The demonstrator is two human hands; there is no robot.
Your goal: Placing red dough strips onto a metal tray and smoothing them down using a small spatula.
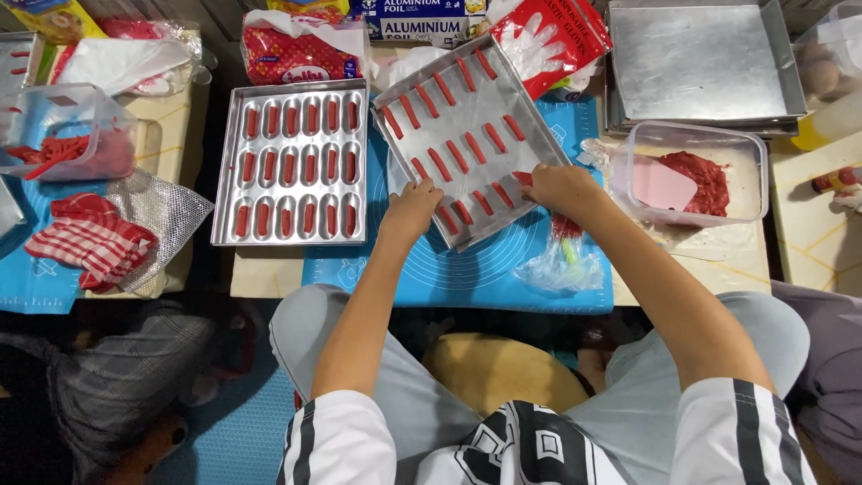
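Head view: both hands grip the near edge of a tilted baking tray of red dough strips.

The left hand (411, 205) and right hand (561, 187) each close on the metal tray (467, 135), which rests askew on the blue mat (467, 269). Judged step: positioning the filled tray. Left of the grip lies a molded pan (289, 162) (also filled); right of it, a plastic tub (690, 175) of dough. The next move likely calls for a level, two-handed shift.

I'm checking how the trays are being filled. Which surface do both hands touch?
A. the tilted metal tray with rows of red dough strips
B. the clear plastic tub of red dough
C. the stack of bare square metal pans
A: the left hand and right hand both grip the near edge of the tilted metal tray with rows of red dough strips.
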